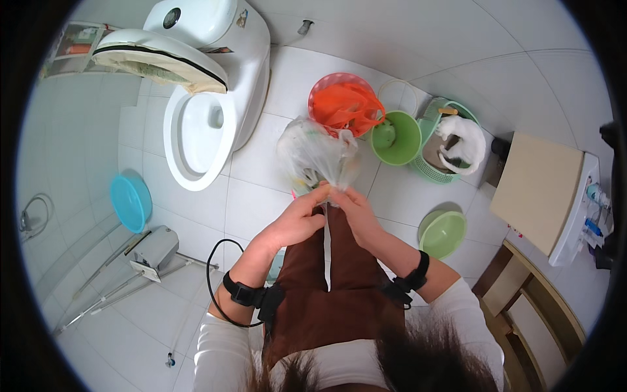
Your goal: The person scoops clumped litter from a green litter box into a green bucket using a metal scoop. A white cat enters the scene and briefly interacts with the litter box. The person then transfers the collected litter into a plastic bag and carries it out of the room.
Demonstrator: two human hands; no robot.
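Note:
A translucent plastic bag (313, 149) hangs in front of my legs, its top gathered between my two hands. Pale and greenish contents show through the film, too blurred to name. My left hand (307, 211) pinches the gathered plastic from one side. Close against it, my right hand (353, 208) grips the same bunched part with thumb and fingers. Just beyond the bag stands a pink-red bin (319, 84) with an orange-red plastic bag (345, 105) in it.
A toilet (198, 181) with raised lid is at left, near a blue basin (130, 203) and mops beside a grey bucket (154, 247). Right are a green bucket (409, 147), a white cat (468, 139) in a litter box (431, 171), a green basin (443, 235) and a cabinet (539, 191).

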